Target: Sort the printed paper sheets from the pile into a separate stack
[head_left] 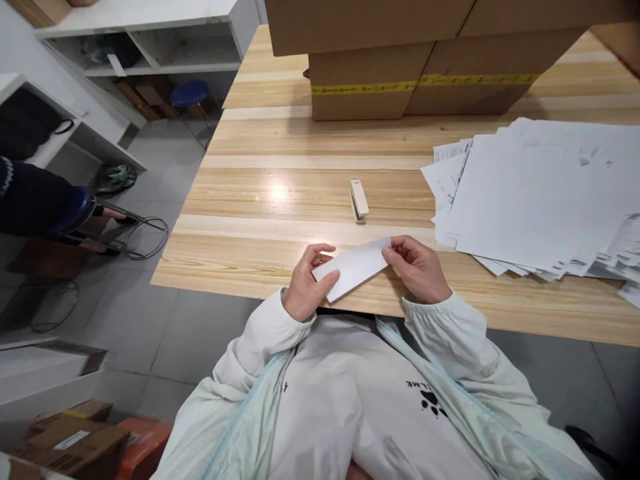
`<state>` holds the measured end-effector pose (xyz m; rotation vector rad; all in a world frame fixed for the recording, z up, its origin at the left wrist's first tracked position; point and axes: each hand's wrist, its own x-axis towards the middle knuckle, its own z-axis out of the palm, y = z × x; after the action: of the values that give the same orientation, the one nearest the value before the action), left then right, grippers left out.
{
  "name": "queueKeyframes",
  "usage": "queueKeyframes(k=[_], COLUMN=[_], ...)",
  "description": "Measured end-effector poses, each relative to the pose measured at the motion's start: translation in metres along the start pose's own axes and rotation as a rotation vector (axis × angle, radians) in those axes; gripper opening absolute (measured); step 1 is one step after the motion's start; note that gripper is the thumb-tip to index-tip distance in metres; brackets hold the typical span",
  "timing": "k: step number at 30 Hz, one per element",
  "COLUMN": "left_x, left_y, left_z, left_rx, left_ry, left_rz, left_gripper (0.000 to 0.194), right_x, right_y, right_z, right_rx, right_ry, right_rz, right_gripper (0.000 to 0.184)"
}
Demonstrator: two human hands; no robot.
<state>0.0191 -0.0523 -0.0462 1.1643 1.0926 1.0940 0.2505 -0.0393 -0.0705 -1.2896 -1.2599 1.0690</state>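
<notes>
I hold a small folded white paper (356,265) over the near edge of the wooden table (280,193). My left hand (307,288) pinches its left end, fingers curled around it. My right hand (417,267) pinches its right end between thumb and fingertips. A white stapler (358,200) lies on the table a little beyond the paper, untouched. A wide, loose stack of printed white sheets (540,193) lies to the right of my right hand.
Cardboard boxes (415,60) with yellow tape stand at the table's far side. White shelving (145,40) and a blue stool (189,93) are at the far left. Another person's dark sleeve (35,197) shows at the left edge. Cables (145,233) lie on the grey floor; boxes (75,437) sit lower left.
</notes>
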Motion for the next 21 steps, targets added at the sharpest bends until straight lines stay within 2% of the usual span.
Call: queueKeyframes(k=[3,5,7,10,17,21], left_x=[0.004,0.012,0.022,0.033,0.033,0.046], left_y=[0.009,0.013,0.012,0.008,0.004,0.006], left_z=[0.002,0.007,0.014,0.024,0.030,0.033], left_rx=[0.027,-0.013,-0.111,-0.216,-0.197,-0.157], left_ry=[-0.257,-0.431,-0.504,-0.452,-0.354,-0.262], left_rz=[-0.081,-0.218,-0.371,-0.491,-0.475,-0.499], left_gripper=[0.024,0.024,0.028,0.028,0.026,0.020], right_x=[0.020,0.037,0.053,0.068,0.081,0.088], right_y=[-0.009,-0.011,-0.010,-0.007,0.000,0.003], right_z=[-0.009,-0.014,-0.018,-0.020,-0.017,-0.016], right_rx=[-0.057,-0.118,-0.169,-0.218,-0.322,-0.367], right_ry=[-0.070,-0.151,-0.228,-0.276,-0.276,-0.318], right_rz=[0.034,0.061,0.097,0.115,0.025,0.014], right_gripper=[0.029,0.033,0.035,0.035,0.038,0.039])
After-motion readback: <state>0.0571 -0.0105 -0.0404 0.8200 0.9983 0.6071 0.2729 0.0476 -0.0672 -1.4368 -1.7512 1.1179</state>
